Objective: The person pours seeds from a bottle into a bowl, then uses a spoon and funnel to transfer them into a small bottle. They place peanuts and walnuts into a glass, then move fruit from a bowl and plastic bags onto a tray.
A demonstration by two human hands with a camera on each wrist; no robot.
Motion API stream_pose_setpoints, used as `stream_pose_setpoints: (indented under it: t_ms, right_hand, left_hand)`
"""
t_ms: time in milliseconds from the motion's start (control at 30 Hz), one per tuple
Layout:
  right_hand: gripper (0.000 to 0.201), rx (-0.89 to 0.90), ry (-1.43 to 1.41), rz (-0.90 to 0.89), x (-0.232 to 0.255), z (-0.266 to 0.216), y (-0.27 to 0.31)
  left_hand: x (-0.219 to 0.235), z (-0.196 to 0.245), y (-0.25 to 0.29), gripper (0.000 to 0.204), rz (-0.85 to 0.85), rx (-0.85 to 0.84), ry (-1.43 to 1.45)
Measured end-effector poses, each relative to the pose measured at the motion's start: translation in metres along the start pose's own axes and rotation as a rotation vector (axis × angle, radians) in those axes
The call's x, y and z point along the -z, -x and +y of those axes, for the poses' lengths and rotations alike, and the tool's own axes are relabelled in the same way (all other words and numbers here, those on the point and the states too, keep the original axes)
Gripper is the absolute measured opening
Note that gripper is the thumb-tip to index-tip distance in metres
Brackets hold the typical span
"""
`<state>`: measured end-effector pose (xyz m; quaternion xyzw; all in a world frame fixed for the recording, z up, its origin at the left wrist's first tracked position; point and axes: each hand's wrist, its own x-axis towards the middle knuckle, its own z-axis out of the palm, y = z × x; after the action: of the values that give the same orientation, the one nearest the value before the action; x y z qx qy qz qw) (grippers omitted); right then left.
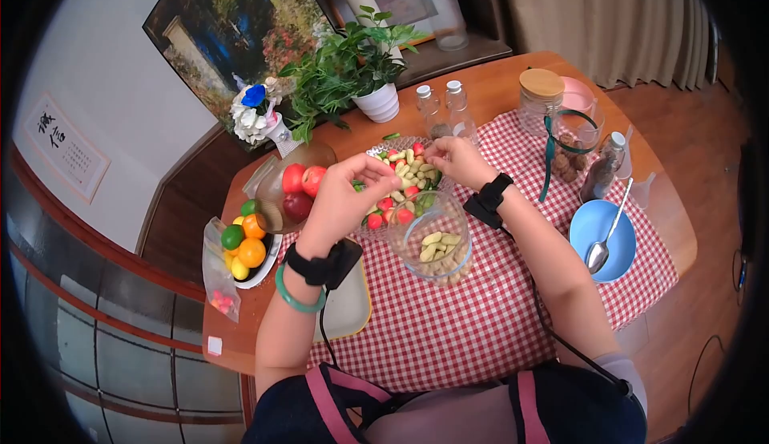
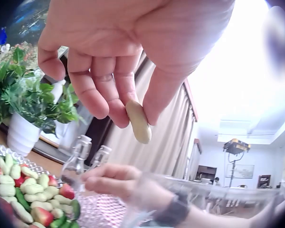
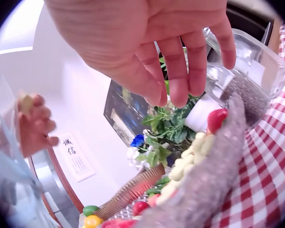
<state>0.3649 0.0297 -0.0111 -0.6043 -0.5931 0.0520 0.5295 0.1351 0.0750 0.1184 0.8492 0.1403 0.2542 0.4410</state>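
My left hand pinches a single unshelled peanut between thumb and index finger, as the left wrist view shows close up. It is held above the mouth of a clear plastic jar, which has several peanuts at its bottom. Behind the jar stands a cut-glass bowl heaped with peanuts, red fruit and green pieces that look like small peppers. Over the bowl's right side hovers my right hand. Its fingers bend loosely, with nothing visible between them in the right wrist view.
Toward the left are a basket with red apples, a plate of citrus fruit and a pale tray. A blue bowl with a spoon sits at the right. Glass bottles and a potted plant stand behind.
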Motion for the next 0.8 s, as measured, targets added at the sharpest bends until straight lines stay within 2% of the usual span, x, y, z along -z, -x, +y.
stream_pose_setpoints:
  t_ms: [67,100,200,233,333,367,467,567,667,700,800]
  right_hand:
    - [0.011,0.025,0.09,-0.028,-0.005,0.002,0.005]
    - [0.011,0.041,0.143,-0.054,-0.006,0.002,0.007]
    - [0.011,-0.004,0.318,-0.133,-0.014,-0.002,0.015]
    - [0.012,-0.002,0.367,-0.144,-0.017,-0.003,0.017]
    - [0.014,0.007,0.476,-0.18,-0.024,0.001,0.021]
    - [0.015,0.011,0.505,-0.192,-0.027,0.002,0.022]
    - [0.018,-0.032,0.515,-0.221,-0.026,-0.002,0.022]
    - [0.02,0.008,0.599,-0.26,-0.028,-0.003,0.023]
    - [0.02,-0.021,0.564,-0.292,-0.025,-0.005,0.022]
    - [0.02,-0.032,0.555,-0.307,-0.026,-0.003,0.022]
    - [0.02,-0.05,0.528,-0.347,-0.029,0.002,0.021]
  left_hand:
    - [-0.003,0.025,0.014,0.014,-0.122,0.089,-0.073]
    - [-0.007,0.032,0.02,0.016,-0.144,0.075,-0.13]
    - [-0.015,0.023,0.026,0.021,-0.123,-0.137,-0.224]
    - [-0.015,0.022,0.024,0.023,-0.079,-0.154,-0.232]
    - [-0.006,0.0,0.013,0.022,0.017,-0.037,-0.279]
    - [-0.001,-0.023,0.006,0.022,0.044,-0.048,-0.303]
    - [0.01,-0.066,-0.009,0.018,-0.015,0.163,-0.368]
    - [0.006,-0.095,-0.014,0.013,-0.056,0.263,-0.559]
    - [-0.004,-0.11,-0.018,0.017,-0.103,0.147,-0.73]
    - [-0.006,-0.118,-0.021,0.014,-0.146,0.268,-0.642]
    - [-0.017,-0.124,-0.026,0.015,-0.219,0.251,-0.71]
